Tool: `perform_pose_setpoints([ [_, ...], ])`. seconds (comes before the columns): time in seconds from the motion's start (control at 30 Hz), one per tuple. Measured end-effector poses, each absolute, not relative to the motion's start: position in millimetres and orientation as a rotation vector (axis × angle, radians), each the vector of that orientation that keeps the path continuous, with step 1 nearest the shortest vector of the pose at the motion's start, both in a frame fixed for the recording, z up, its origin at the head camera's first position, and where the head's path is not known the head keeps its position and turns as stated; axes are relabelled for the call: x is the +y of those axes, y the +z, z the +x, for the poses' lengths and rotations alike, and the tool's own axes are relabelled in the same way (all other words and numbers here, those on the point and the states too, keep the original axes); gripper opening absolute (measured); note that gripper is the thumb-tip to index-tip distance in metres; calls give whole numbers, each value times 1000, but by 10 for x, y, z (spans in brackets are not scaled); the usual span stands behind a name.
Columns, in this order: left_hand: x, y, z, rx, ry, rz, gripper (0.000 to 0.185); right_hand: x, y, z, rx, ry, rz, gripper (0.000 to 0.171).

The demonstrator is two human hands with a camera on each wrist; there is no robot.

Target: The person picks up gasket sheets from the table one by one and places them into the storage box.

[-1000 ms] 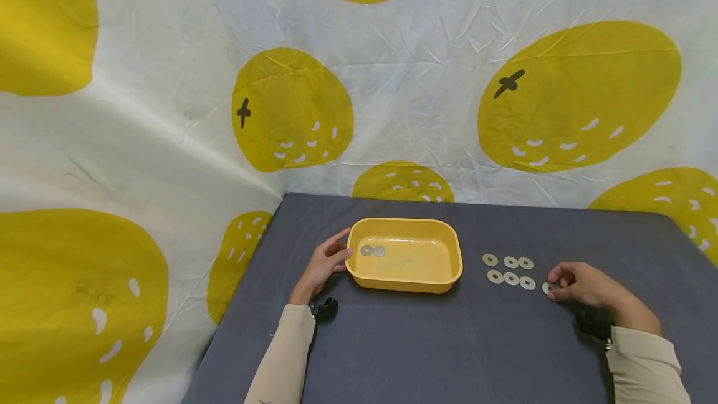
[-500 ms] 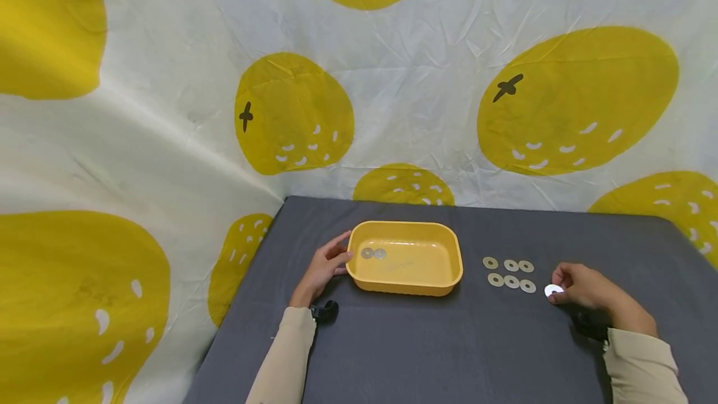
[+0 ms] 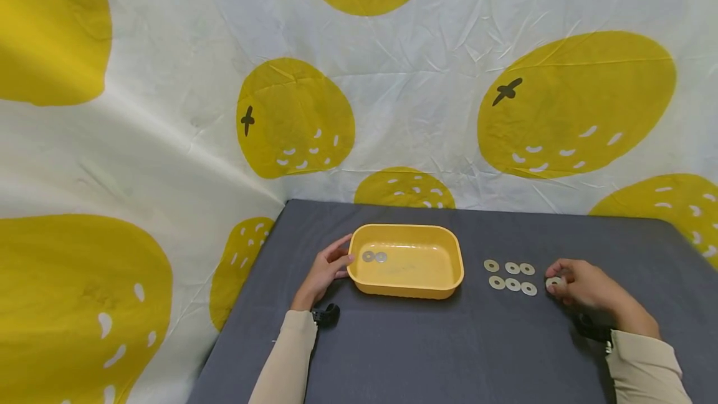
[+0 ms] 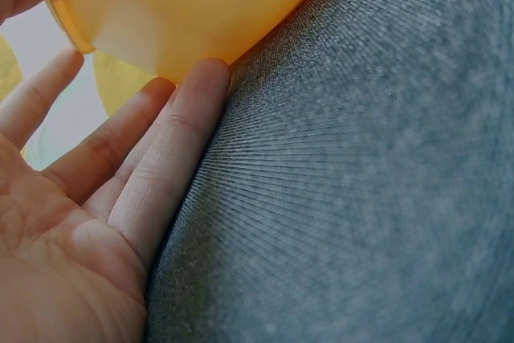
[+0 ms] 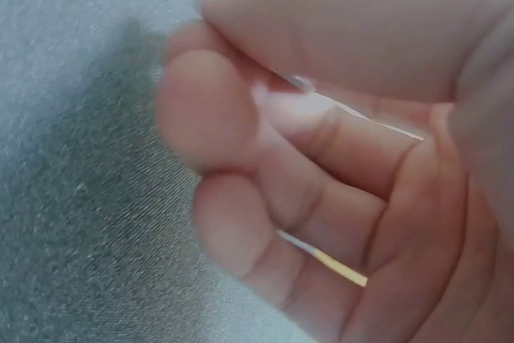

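Observation:
In the head view my right hand [image 3: 586, 282] pinches a flat metal washer [image 3: 554, 282] between thumb and fingers, a little above the cloth. The right wrist view shows thumb and index together, the other fingers curled, the washer mostly hidden. Left of that hand several similar washers [image 3: 513, 284] lie flat in two rows. My left hand [image 3: 325, 270] is at the left end of a yellow plastic tray [image 3: 404, 292], its thumb at the rim. In the left wrist view its nearly straight fingers [image 4: 165, 168] touch the tray's outer wall. Two washers [image 3: 368, 256] lie inside the tray, near its left end.
A dark grey cloth [image 3: 426, 354] covers the table. Behind and to the left hangs a white curtain [image 3: 409, 117] with yellow fruit prints. Each wrist carries a black strap [image 3: 327, 315].
My right hand has lifted the washer off the cloth and tilted it between its fingers. My left hand stays at the tray. The head view has tipped slightly upward.

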State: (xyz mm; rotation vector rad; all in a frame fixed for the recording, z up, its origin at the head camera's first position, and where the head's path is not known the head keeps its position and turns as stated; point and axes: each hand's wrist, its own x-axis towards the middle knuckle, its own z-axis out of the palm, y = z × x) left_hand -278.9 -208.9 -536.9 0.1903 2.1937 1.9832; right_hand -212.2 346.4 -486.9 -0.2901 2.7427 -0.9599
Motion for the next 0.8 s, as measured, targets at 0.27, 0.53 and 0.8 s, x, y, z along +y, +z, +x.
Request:
perform_pose_setpoints([
  [0.27, -2090, -5367, -2786, 2194, 1983, 186, 56, 3394, -4783, -2150, 2848, -966, -231, 34],
  [0.53, -2095, -5368, -2783, 2200, 1971, 177, 57, 3286, -4714, -2153, 2888, -1052, -219, 40],
  [0.8, -2097, -5345, -2788, 2182, 1984, 188, 56, 3133, -4637, -2152, 2947, -1110, -255, 42],
])
